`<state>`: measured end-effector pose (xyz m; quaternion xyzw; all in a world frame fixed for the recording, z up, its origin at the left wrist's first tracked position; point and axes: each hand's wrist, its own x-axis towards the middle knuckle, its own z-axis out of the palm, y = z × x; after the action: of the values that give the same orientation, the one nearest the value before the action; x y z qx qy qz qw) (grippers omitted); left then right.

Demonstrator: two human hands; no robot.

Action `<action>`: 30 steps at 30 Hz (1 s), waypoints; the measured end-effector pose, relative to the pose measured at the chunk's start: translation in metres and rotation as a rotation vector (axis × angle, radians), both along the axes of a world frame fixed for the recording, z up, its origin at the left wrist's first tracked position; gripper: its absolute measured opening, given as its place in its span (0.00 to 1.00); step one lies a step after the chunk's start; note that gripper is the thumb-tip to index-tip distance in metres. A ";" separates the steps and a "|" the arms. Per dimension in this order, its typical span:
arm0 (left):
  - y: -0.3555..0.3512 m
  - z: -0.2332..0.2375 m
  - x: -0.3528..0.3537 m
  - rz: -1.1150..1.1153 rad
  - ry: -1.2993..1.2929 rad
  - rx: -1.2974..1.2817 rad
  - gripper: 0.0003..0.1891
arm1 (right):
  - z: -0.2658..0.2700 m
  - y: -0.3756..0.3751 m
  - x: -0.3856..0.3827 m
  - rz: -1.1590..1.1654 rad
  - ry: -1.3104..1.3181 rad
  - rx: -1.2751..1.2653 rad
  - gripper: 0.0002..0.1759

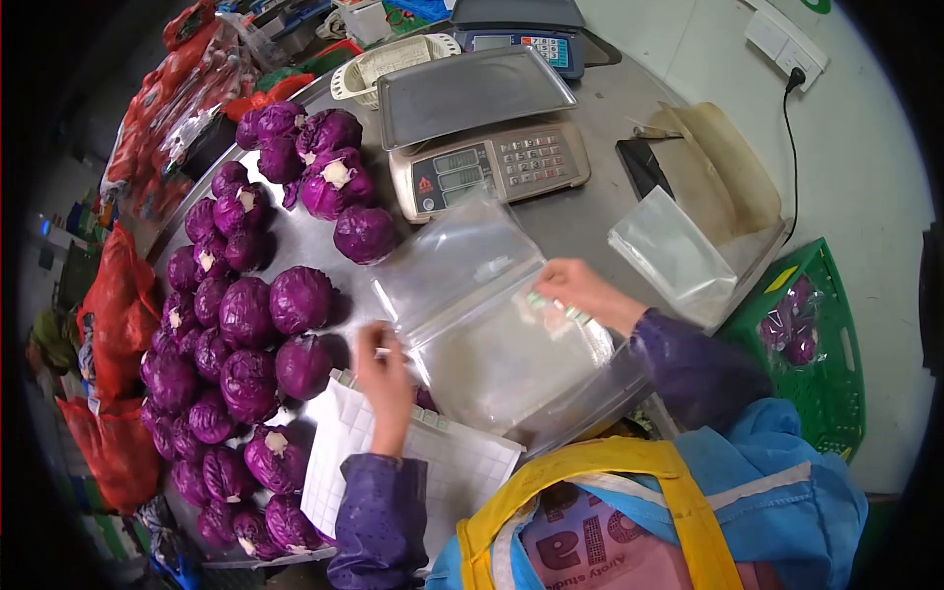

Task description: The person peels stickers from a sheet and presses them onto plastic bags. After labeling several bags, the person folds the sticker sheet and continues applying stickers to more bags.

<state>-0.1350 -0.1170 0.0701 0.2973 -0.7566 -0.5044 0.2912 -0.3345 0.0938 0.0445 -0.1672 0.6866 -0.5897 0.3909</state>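
A clear plastic bag [492,364] lies flat on the metal table in front of me, with another clear bag [457,246] just beyond it. My right hand [590,292] is over the bag's upper right part, fingers pinched at a small white-and-green label [560,309]. My left hand [385,379] is at the bag's left edge, above a white gridded sheet of labels [442,462]. Its fingers are curled and slightly blurred, with a small whitish bit near the tips that I cannot make out. Many purple cabbages [246,313] cover the table to the left.
A weighing scale [492,167] with a metal pan stands beyond the bags, a second scale [521,44] behind it. More clear bags [674,251] lie stacked at right. A green crate [821,379] holds bagged cabbage. Red net sacks [118,305] stand left.
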 end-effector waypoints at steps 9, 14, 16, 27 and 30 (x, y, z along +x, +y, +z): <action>0.027 -0.056 0.019 -0.754 -0.513 -0.644 0.20 | -0.033 -0.010 -0.003 0.170 0.796 0.397 0.13; 0.031 -0.044 0.015 -0.722 -0.458 -0.754 0.13 | 0.018 0.004 -0.031 -0.117 0.150 0.164 0.11; 0.036 -0.031 0.013 -0.624 -0.331 -0.859 0.07 | 0.025 0.008 -0.039 -0.131 0.119 0.142 0.09; 0.004 -0.046 0.004 -0.630 -0.460 -0.366 0.05 | 0.037 0.004 -0.024 -0.123 0.107 0.016 0.07; -0.013 -0.035 -0.003 -0.613 -0.463 -0.050 0.08 | 0.051 0.004 -0.024 -0.152 -0.084 -0.125 0.07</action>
<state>-0.1379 -0.1305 0.0355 0.1563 -0.8681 -0.4691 -0.0444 -0.3585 0.0974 0.0955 -0.1140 0.6422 -0.6657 0.3624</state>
